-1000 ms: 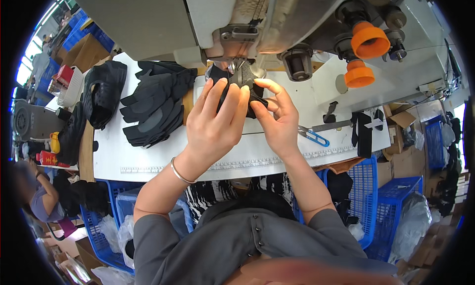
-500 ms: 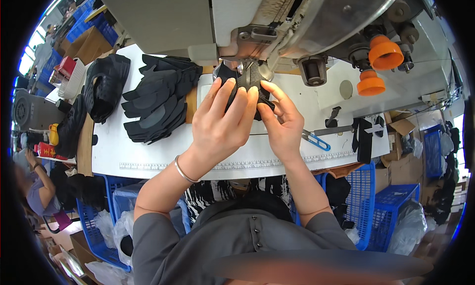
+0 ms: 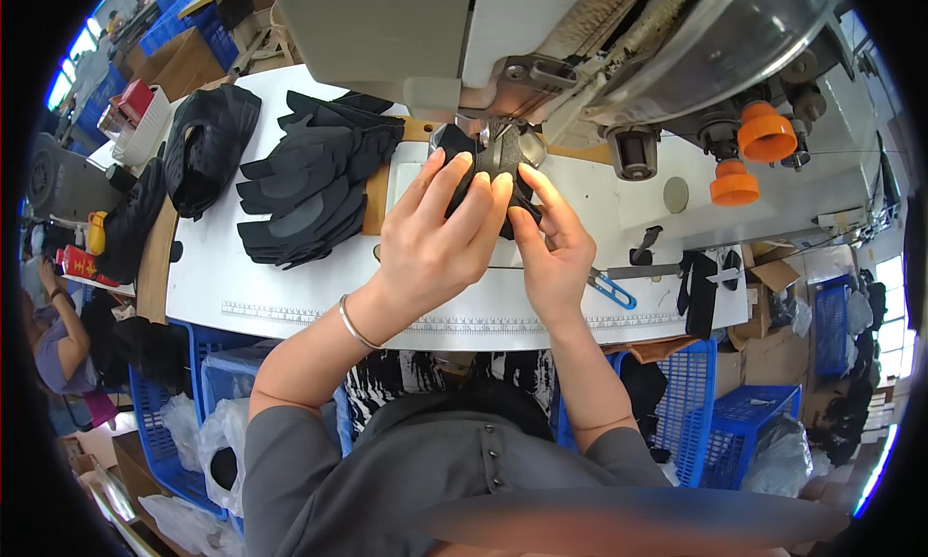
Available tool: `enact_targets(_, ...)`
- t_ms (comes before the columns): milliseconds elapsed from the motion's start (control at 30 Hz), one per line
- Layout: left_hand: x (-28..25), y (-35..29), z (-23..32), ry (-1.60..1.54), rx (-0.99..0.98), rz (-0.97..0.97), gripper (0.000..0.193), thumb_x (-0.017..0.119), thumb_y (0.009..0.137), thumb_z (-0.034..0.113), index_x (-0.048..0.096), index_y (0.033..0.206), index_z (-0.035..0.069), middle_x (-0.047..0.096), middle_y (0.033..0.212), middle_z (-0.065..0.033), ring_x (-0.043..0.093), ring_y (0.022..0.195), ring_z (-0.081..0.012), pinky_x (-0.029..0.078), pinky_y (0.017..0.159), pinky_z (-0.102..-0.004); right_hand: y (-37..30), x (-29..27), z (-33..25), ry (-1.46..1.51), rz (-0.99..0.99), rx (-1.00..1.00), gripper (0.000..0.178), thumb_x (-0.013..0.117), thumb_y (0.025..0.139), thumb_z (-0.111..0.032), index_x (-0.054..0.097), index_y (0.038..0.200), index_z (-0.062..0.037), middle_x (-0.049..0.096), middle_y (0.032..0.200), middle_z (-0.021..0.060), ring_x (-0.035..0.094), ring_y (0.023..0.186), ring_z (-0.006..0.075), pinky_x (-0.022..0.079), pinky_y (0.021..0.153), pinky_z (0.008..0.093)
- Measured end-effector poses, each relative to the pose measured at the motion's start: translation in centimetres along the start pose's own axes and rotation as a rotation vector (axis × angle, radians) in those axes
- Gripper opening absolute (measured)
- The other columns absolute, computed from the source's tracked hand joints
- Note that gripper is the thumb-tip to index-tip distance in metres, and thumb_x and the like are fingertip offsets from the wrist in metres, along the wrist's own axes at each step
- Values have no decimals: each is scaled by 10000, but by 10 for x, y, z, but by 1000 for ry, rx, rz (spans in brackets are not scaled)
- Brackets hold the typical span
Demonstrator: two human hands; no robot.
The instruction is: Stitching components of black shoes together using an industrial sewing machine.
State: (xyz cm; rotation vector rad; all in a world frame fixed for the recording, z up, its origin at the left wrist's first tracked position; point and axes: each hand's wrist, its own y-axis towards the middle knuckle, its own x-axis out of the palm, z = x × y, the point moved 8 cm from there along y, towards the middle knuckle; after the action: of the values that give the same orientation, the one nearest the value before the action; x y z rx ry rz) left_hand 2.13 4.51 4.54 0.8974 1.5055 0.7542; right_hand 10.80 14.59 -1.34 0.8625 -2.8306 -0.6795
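Under the needle area of a sewing machine [image 3: 527, 88] lies a small black fabric piece [image 3: 451, 144], partly hidden by my fingers. My left hand [image 3: 430, 238] rests over it, bent fingertips pressed on it close to the machine's foot. The edge to the right is pinched between thumb and fingers of my right hand [image 3: 558, 252]. Both hands are closed on this one piece. To their left, several black cut pieces [image 3: 304, 185] lie in overlapping piles. Blue-handled thread snips [image 3: 612, 291] lie right of my right hand.
A ruler strip [image 3: 290, 311] runs along the white table's [image 3: 203, 286] front edge. Black shoe uppers [image 3: 208, 146] stand at left. Orange knobs [image 3: 767, 131] hang from the machine at right. Blue crates [image 3: 691, 402] stand below the table; a person [image 3: 63, 339] sits far left.
The whole view has shifted slightly, with the machine now further right in it. Both hands keep their grip on the black fabric piece at the needle area, with hardly any finger movement.
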Motion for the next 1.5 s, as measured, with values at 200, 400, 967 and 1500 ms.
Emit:
enact_targets(200, 2, 0, 1, -14, -17, 5, 340, 765, 702, 91, 770, 1029, 0, 675, 987, -85, 697, 1020, -301, 618, 946, -464, 4, -2, 0, -8, -23, 20, 431, 683, 999, -35, 606, 1421, -2, 741, 1188, 112, 709, 1078, 148, 564, 940, 298)
enact_targets(400, 3, 7, -1, 9, -47, 27, 362, 767, 684, 98, 766, 1030, -10, 667, 1002, -87, 687, 1027, -306, 616, 933, -465, 15, -6, 0, -4, -6, 79, 426, 674, 997, -34, 615, 1417, 3, 748, 1183, 108, 705, 1059, 118, 548, 925, 262)
enact_targets(967, 6, 21, 4, 120, -12, -58, 321, 699, 699, 47, 743, 1011, -12, 620, 910, -65, 608, 824, -207, 545, 743, -309, 19, -4, 2, 130, -24, 207, 491, 650, 1008, -3, 549, 1488, -12, 668, 937, -32, 557, 806, -6, 403, 689, 159)
enact_targets(1500, 22, 21, 31, 389, -64, -282, 219, 737, 928, 179, 698, 1020, -16, 664, 1032, -150, 683, 975, -290, 582, 791, -314, 41, -52, -3, -144, 31, -85, 215, 670, 977, -61, 686, 1181, 4, 747, 1007, 89, 692, 876, 143, 526, 793, 284)
